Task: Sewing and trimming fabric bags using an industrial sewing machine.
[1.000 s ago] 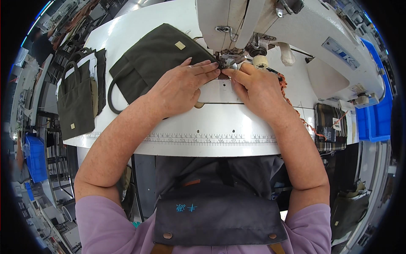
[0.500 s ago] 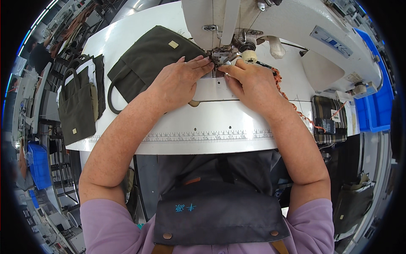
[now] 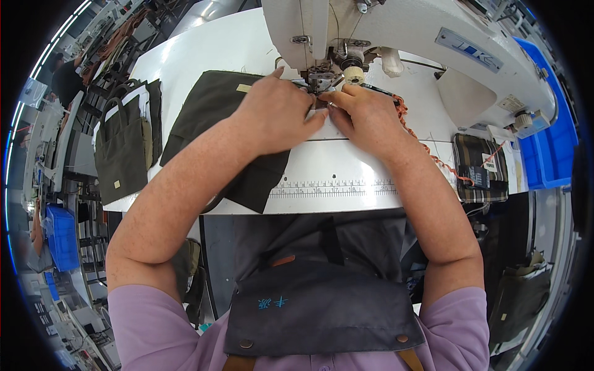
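A dark olive fabric bag piece [image 3: 204, 111] lies on the white sewing table [image 3: 346, 173], its corner under the presser foot [image 3: 322, 83] of a white sewing machine [image 3: 402, 37]. My left hand [image 3: 272, 114] presses flat on the fabric just left of the needle. My right hand [image 3: 365, 114] pinches the fabric edge right at the foot, fingertips touching those of the left hand. The needle area is partly hidden by my fingers.
A stack of finished olive bags [image 3: 124, 148] lies at the table's left end. An orange cord [image 3: 421, 142] trails on the right beside a plaid pouch [image 3: 479, 167]. A blue bin [image 3: 550, 123] stands far right. A ruler strip [image 3: 334, 187] runs along the front edge.
The olive piece has slid toward me and to the right, its lower edge now hanging over the table front. Both hands stay at the presser foot.
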A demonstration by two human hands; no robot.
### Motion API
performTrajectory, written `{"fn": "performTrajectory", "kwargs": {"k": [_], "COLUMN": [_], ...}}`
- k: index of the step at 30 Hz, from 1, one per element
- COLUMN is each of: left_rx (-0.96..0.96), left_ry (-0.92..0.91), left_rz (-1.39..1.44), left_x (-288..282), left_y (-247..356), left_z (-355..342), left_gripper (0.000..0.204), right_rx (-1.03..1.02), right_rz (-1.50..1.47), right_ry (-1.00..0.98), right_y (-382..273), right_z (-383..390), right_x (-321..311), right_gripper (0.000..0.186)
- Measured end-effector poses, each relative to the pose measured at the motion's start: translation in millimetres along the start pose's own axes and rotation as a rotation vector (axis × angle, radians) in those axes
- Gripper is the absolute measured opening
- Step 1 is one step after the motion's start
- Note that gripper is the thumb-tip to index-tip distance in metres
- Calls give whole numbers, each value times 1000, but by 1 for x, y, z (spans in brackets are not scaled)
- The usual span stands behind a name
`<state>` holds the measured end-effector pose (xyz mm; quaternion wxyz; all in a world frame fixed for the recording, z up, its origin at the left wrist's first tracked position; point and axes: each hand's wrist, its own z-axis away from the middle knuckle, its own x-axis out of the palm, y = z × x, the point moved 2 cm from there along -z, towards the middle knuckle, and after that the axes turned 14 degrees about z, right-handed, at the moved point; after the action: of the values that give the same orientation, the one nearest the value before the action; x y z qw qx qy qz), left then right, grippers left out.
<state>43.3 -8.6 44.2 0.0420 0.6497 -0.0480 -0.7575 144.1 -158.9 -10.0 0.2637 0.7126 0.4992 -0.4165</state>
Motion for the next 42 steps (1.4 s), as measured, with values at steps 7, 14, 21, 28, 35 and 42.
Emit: {"fn": "performTrajectory", "kwargs": {"k": [7,14,21,28,35,42], "left_rx": [252,-18,43,15,15,64], "left_ry": [253,355,335,357,362,409], "left_rz": [472,417,414,399,400,461], "left_x": [42,53,54,55,53,52], "left_y": [-42,-11,-12,-12,-15,-22], "left_z": [26,30,28,25,21,16], "left_gripper": [56,57,57,55,52,46], "right_rx": [-9,-50,-55,-35,-24,-5], "right_rz": [15,53,39,17,29,-4], "right_ry": [3,-6,1,-20,-1,45], "right_y": [-3,-2,-4,-4,-5,-1], "right_z": [0,1,0,-3,-2,3], "right_x": [-1,1,-1,-1,-1,1], "right_gripper": [21,20,20,19,19,17]}}
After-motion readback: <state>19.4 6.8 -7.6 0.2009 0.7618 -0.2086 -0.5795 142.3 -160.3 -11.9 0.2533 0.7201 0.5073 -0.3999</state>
